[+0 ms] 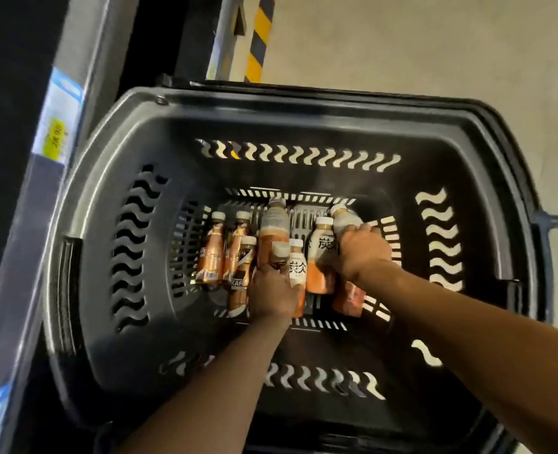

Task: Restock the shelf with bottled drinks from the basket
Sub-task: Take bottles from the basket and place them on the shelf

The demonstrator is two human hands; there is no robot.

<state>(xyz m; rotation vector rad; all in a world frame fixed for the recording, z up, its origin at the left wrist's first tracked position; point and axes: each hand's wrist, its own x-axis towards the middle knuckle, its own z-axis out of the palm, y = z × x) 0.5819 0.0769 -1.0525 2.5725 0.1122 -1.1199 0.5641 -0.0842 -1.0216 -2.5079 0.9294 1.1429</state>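
1. The left hand (272, 296) has its grip clenched around a small brown bottle with a pale cap (279, 255), in the middle of the basket floor.
2. The right hand (362, 253) grasps a grey-topped orange bottle with a white cap (345, 222), at the far right of the heap.
3. Copper-coloured plastic bottles (210, 253) lie to the left.
4. All are inside the dark grey slotted plastic basket (114, 178); a grey shelf edge with price labels (55, 126) is at the left.

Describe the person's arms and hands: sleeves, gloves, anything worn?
Left hand and right hand are bare: no gloves, rings or bands visible. Left forearm and right forearm are bare too; no sleeve, watch or marking shows up to the frame edge.
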